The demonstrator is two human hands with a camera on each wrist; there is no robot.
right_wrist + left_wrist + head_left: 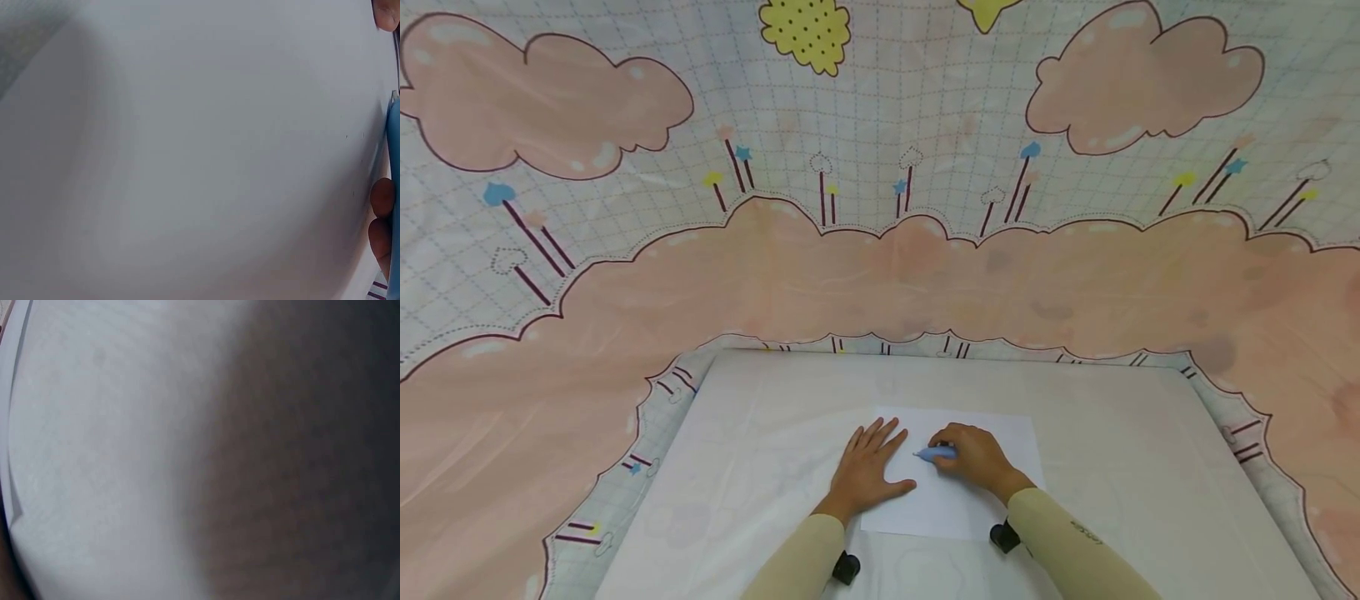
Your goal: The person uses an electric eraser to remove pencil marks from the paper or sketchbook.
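A white sheet of paper (947, 508) lies flat on the covered table. My left hand (863, 472) rests on its left part, fingers spread and thumb stretched to the right. Just right of it, my right hand (976, 458) grips a thick light-blue pen-like tool (937, 453) whose narrow tip points left over the paper. Whether that tip touches the sheet I cannot tell. The right wrist view catches the blue body (394, 150) at its right edge, with fingertips (382, 197) against it. Its exact kind is unclear. Blur and shadow fill the left wrist view.
A pale cloth covers the table (760, 433). Behind and around hangs a patterned fabric (865, 275) with pink clouds. Small black wrist devices sit under the left forearm (805, 554) and right forearm (1067, 537). A few tiny dark marks show on the white surface in the right wrist view.
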